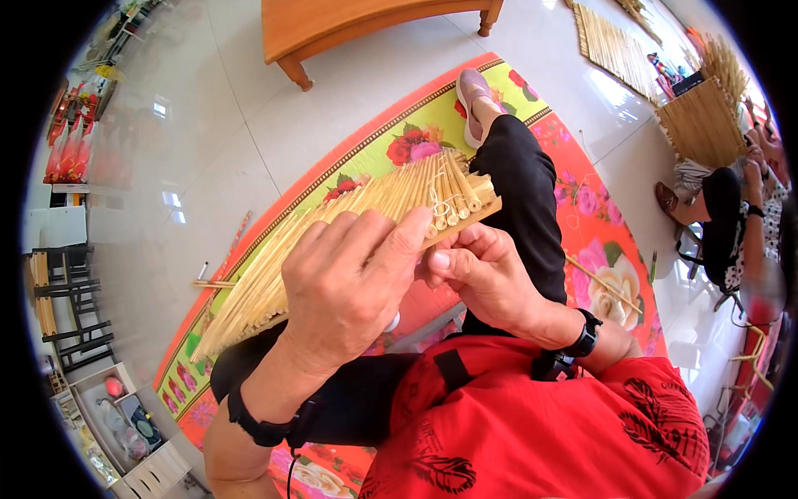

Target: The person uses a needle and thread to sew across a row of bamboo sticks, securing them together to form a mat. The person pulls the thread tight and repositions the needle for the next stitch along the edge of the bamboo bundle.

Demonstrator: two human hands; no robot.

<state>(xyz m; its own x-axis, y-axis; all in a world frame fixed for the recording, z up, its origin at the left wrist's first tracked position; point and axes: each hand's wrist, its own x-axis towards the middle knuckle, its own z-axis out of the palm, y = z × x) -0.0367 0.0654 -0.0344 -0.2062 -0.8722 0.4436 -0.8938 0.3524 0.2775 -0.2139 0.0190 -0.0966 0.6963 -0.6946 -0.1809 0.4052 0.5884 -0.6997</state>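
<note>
Stalk mat [357, 200] lies across the lap, its near corner right at both hands. Left hand [345, 274] is bent over the edge, index along the flat strip [461, 226] — can't tell if it's clamped, the undersides are hidden. Right hand [490, 270] has thumb and forefinger pressed together just below; can't see what's between. Loose white thread [440, 200] over the end stalks. My read: edge binding in hand — next move calls for stalks held flush, thread drawn snug.
</note>
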